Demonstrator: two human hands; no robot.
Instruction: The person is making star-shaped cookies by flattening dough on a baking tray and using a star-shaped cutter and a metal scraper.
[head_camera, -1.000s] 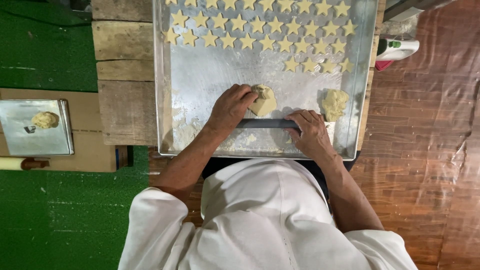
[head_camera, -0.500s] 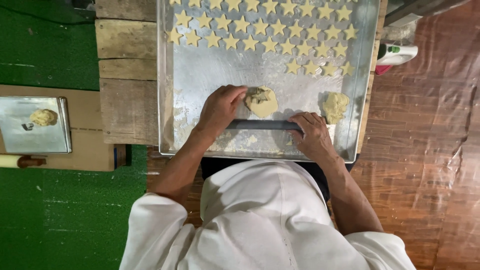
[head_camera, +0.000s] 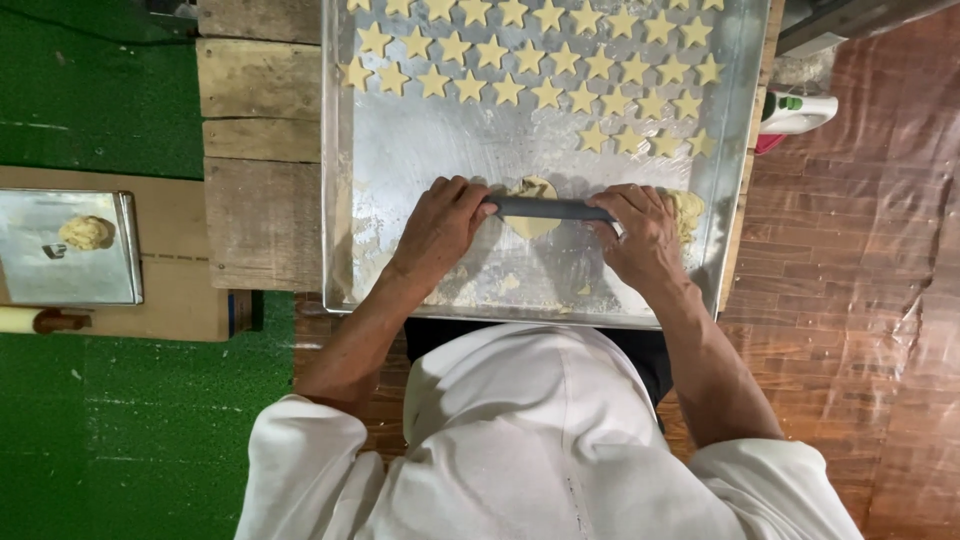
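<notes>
Your big metal tray (head_camera: 400, 180) is the landmark here, w/ everything else placed off it. It sits on rough wooden planks (head_camera: 262, 200) so you've got a flat hard bed to press against, and its near edge sits right up against your body, so your arms come straight over it

Far end of the tray: rows of star-shaped cookies (head_camera: 530, 60), packed tight and kept away from the near half, prob. so the working zone stays free. Bare floured metal lies between the stars and your hands

Near half of the tray, centre: the dark grey roller (head_camera: 548, 208) lies crosswise, parallel to the tray's near edge. Your left hand (head_camera: 440, 225) is curled closed round its left end, and your right hand (head_camera: 640, 235) is wrapped round its right end, fingers folded over the top. One hand per end spreads the push evenly. Under the roller's middle is the dough piece (head_camera: 530, 205), part flattened, showing both sides of the bar

Just right of your right hand, near the tray's right wall: a spare dough lump (head_camera: 688, 208), part hidden by that hand, parked within reach

Left of the tray, well apart: a small metal tray (head_camera: 40, 275) on a board w/ another dough ball (head_camera: 85, 232). Beyond the tray's right wall: a white bottle w/ green cap (head_camera: 800, 110)
</notes>
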